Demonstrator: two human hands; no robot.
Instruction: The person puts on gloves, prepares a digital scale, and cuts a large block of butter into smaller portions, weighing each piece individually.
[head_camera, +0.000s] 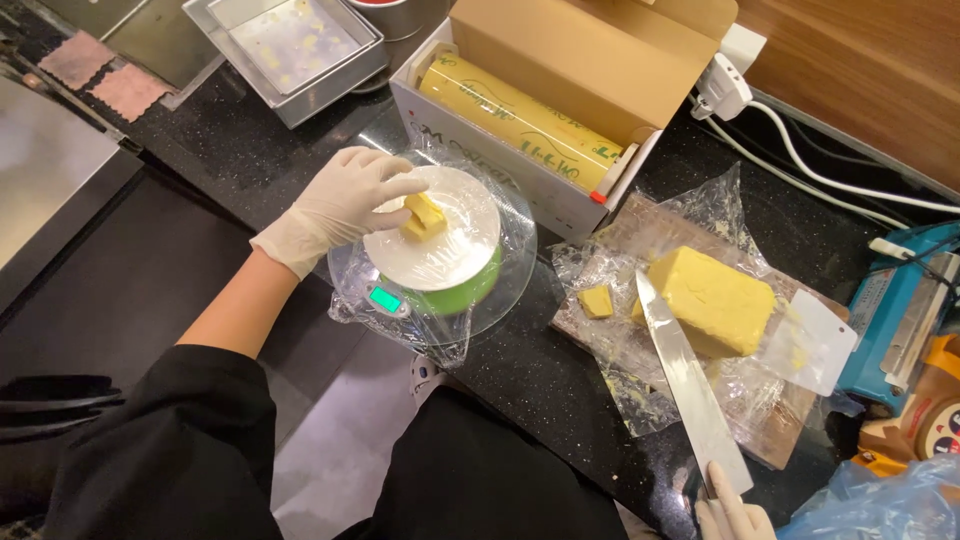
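Black speckled stone worktop, glossy under warm light; wooden wall panel ran behind its far right corner; steel surface adjoined its left edge.

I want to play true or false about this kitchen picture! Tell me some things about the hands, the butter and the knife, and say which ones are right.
1. The left hand touches a small butter piece on the scale. True.
2. The right hand holds a spoon. False: it holds a big knife by the handle.
3. The big butter block sits on crinkled plastic wrap. True.
4. Both hands are bare. False: both wear pale gloves.
5. The roll of wrap lies on the floor. False: it lies inside an open cardboard box on the counter.
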